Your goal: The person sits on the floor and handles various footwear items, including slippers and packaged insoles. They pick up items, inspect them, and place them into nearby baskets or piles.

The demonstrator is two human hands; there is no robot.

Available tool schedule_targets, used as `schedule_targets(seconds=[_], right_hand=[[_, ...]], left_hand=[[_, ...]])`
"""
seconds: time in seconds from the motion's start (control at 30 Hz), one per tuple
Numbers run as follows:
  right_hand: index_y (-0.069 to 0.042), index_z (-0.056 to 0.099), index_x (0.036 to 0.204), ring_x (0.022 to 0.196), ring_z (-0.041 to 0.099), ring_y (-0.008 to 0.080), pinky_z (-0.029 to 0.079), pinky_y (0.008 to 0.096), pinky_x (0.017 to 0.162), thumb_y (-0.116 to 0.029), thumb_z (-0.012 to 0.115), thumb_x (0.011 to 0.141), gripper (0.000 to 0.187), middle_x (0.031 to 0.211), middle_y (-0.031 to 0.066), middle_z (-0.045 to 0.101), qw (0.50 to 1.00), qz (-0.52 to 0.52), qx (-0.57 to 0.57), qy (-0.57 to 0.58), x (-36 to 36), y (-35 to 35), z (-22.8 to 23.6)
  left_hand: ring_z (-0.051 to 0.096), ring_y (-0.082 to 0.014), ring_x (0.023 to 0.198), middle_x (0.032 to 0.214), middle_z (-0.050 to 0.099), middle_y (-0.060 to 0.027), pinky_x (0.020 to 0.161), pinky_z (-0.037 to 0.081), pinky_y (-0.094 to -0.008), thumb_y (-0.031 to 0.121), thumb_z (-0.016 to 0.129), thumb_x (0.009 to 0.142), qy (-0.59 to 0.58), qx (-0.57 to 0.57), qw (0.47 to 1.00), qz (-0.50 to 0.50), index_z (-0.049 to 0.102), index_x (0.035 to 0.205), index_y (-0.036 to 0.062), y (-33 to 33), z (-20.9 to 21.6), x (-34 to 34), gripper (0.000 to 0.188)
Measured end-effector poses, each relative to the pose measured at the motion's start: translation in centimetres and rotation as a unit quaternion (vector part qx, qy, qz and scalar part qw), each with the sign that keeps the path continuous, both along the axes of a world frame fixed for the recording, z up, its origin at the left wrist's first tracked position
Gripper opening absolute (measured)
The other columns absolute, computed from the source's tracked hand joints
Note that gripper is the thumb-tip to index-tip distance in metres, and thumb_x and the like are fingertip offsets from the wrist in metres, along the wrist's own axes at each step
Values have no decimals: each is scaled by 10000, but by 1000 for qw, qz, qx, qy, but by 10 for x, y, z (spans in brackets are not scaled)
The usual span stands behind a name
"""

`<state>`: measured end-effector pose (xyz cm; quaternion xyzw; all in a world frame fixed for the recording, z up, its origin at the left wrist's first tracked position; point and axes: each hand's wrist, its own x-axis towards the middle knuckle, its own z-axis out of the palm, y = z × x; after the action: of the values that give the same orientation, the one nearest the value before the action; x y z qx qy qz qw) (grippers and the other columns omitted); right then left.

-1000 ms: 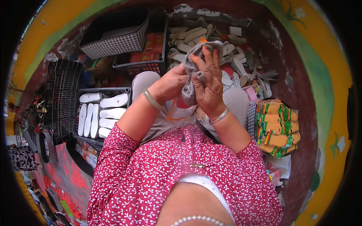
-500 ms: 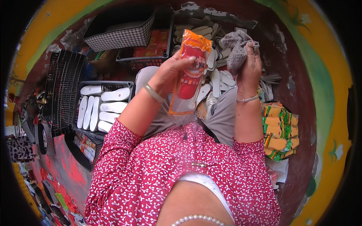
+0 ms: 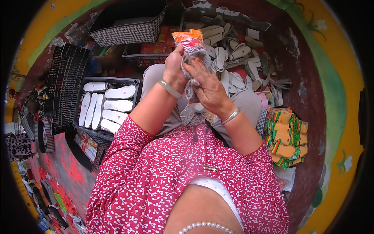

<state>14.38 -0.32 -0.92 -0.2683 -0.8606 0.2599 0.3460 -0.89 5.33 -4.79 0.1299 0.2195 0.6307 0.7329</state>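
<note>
Head view shows the two hands raised over the lap, near each other, with the packet [image 3: 188,38] between them. The left hand [image 3: 175,67] grips the packet from its left side, and the orange-and-red top sticks out above the fingers. The right hand [image 3: 208,84] presses the grey cloth [image 3: 201,55] against the packet front, its fingers lying nearly flat on the cloth; a bunch of cloth hangs under the thumb. How the left fingers close behind the packet is hard to tell, because the cloth covers much there. Around the hands there is some room between the knees [image 3: 249,103]; at the right, the dark red wall [image 3: 304,74] stands well apart, and at the left the forearm is near a black crate [image 3: 93,133]. This crate holds white insoles [image 3: 119,105] in two groups. Farther up, a checked basket [image 3: 128,34] sits above a crate with red packs [image 3: 156,47]. Beyond the hands spreads a pile of pale insoles [image 3: 239,52]. Beside the right knee, yellow packs [image 3: 285,138] stand stacked in a basket [image 3: 261,120].
</note>
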Motion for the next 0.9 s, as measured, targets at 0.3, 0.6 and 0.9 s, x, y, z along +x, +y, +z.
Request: schedule_targets(seconds=[0.3, 0.6, 0.9], right_hand=[[-28, 561, 1151, 977, 584, 196, 450, 283, 872, -69, 495, 884, 279, 1109, 115, 596, 881, -28, -380, 280, 32, -24, -32], [-4, 361, 1308, 1130, 487, 206, 385, 332, 952, -259, 558, 876, 538, 1271, 120, 472, 605, 142, -575, 531, 51, 38, 21], [3, 484, 1205, 974, 551, 127, 425, 250, 869, -169, 750, 729, 572, 1097, 69, 578, 816, 98, -485, 298, 9, 46, 5]], left_hand=[[484, -414, 1093, 1222, 458, -266, 960, 367, -557, 383, 256, 954, -89, 105, 984, 112, 320, 1313, 0, -5, 38, -47, 530], [513, -378, 1091, 1159, 509, -260, 924, 429, -501, 70, 518, 855, 22, 134, 987, 91, 354, 1258, -50, -27, 43, -28, 451], [554, -242, 1052, 1170, 550, -146, 938, 422, -356, 9, 487, 853, 105, 208, 966, 115, 448, 1224, 1, -41, 50, 27, 374]])
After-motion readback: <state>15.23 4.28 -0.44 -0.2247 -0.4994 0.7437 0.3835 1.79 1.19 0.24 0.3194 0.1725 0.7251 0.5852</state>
